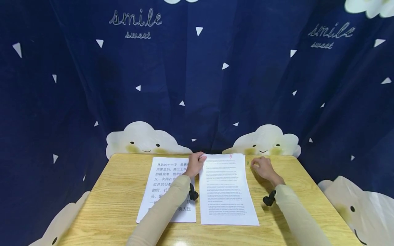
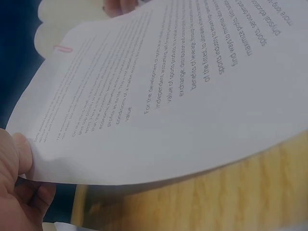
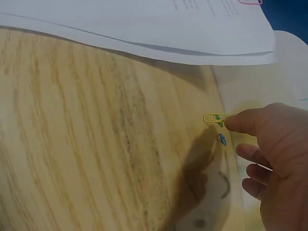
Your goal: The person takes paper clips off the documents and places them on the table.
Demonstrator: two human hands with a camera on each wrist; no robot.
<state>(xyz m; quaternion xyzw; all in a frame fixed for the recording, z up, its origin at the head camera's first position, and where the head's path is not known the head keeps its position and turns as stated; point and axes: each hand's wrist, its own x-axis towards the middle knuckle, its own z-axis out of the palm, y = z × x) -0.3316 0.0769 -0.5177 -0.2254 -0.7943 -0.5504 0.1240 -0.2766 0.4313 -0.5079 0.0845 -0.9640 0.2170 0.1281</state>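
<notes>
A stack of sheets with small English print [image 1: 224, 188] lies on the wooden table, its far left corner pinched between the thumb and fingers of my left hand [image 1: 194, 165]. That corner is lifted a little in the left wrist view. A pink paper clip [image 2: 62, 48] sits on the stack's far edge. My right hand [image 1: 263, 167] is just right of the stack and pinches a yellow paper clip [image 3: 209, 118] at its fingertips. Close under it on the table lie a green paper clip [image 3: 219, 121] and a blue paper clip [image 3: 222, 139].
To the left, partly under my left forearm, lies a sheet with large Chinese print [image 1: 163, 191]. The wooden table [image 1: 114, 201] ends just beyond the papers. A dark blue curtain [image 1: 203, 85] with clouds and triangles hangs behind it.
</notes>
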